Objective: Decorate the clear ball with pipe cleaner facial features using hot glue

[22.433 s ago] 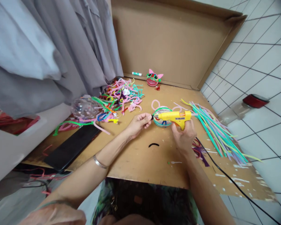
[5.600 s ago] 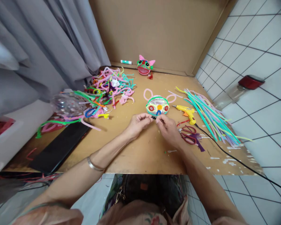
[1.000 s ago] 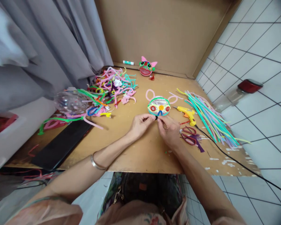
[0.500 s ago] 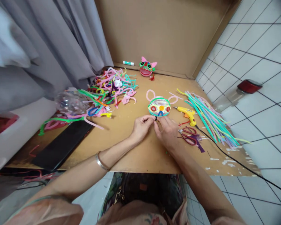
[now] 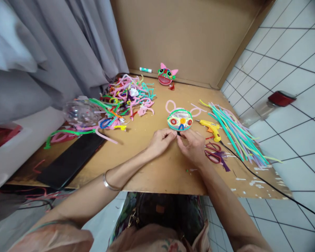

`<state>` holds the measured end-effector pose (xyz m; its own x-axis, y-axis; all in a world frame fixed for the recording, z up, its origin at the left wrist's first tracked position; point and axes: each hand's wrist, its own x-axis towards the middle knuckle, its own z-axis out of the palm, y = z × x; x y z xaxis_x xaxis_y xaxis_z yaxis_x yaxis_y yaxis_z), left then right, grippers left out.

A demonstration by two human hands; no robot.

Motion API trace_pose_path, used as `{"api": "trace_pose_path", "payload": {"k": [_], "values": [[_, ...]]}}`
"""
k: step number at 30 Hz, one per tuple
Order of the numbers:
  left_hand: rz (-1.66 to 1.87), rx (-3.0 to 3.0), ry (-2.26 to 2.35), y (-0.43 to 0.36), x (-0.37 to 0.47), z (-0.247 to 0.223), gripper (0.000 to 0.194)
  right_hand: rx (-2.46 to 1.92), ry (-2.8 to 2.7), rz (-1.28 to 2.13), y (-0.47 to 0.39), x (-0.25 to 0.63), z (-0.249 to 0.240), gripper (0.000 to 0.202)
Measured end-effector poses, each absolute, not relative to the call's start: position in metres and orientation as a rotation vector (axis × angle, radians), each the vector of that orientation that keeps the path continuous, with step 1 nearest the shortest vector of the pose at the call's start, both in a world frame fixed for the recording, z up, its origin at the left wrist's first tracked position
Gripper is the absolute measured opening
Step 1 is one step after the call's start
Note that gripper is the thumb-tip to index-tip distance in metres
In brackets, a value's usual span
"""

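A small black piece (image 5: 178, 133) is pinched between the fingertips of my left hand (image 5: 161, 140) and my right hand (image 5: 193, 142); its exact kind is too small to make out. Just beyond my fingertips lies a round pipe-cleaner animal face (image 5: 180, 114) with a green rim, red-and-white eyes, an orange nose and a blue mark under it. Two pink loops stick out at its top like ears. I cannot tell whether my fingers touch its lower edge. Both hands are closed, close together, low over the table.
Right of my hands lie a yellow glue gun (image 5: 211, 128), red-handled scissors (image 5: 212, 153) and a bundle of pipe cleaners (image 5: 235, 134). At left are a tangled pipe-cleaner pile (image 5: 131, 96), a clear plastic ball (image 5: 81, 111) and a black slab (image 5: 72, 159). A finished-looking face (image 5: 166, 76) and glue stick (image 5: 145, 70) sit behind.
My right hand has curled its fingers in more around the small black piece, drawing slightly to the right. The whole view has shifted a little; the pipe-cleaner face stays beyond my fingertips.
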<state>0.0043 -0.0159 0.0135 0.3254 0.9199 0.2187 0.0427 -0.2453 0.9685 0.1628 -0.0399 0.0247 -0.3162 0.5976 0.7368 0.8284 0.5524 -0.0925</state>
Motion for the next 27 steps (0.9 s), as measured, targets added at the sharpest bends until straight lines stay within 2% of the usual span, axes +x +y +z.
{"api": "trace_pose_path", "payload": {"k": [6,14,18,23,27], "values": [[1.095,1.607,0.918,-0.011,0.002,0.015,0.026,-1.110,-2.084,-0.424,-0.040,0.164,0.027,0.014],[1.103,1.609,0.943,-0.007,0.000,0.012,0.024,-1.145,-2.174,-0.368,-0.035,0.170,0.022,0.018],[1.002,1.718,1.008,-0.006,-0.004,0.015,0.019,-1.130,-2.218,-0.198,-0.034,0.173,0.020,0.022],[0.879,1.556,0.941,-0.007,-0.006,0.024,0.022,-1.051,-2.132,0.159,-0.035,0.175,0.025,0.022],[0.868,1.410,0.836,-0.010,-0.005,0.028,0.025,-1.045,-2.061,0.176,-0.037,0.175,0.029,0.019]]}}
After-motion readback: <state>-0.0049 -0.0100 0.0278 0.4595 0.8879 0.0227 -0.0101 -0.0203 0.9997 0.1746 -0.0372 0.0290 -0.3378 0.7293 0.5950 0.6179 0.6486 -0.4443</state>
